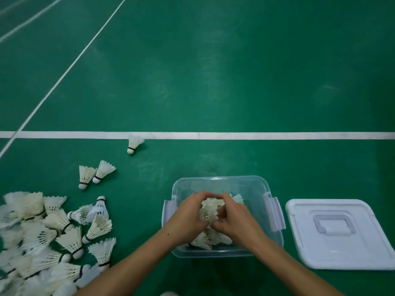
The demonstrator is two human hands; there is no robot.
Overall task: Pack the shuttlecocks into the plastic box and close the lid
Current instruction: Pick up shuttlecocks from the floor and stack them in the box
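- A big heap of white feather shuttlecocks [40, 238] lies on the green court floor [213, 82] at its near left, corks pointing every way.
- The clear plastic box [226, 182] stands on the floor near the middle, open, with a pale latch [274, 212] on each short side.
- Inside it, some shuttlecocks [210, 239] lie against the near wall.
- Both hands reach into the box: the left hand [188, 214] and the right hand [233, 218] curl together around a bunch of shuttlecocks [210, 210], holding it above the ones at the bottom.
- The white lid [342, 233] lies flat on the floor just beside the box's right side, handle up, apart from it.
- Farther out on the left, two shuttlecocks [94, 174] lie side by side.
- One lone shuttlecock [133, 143] rests just short of the white court line [256, 135] crossing the floor.
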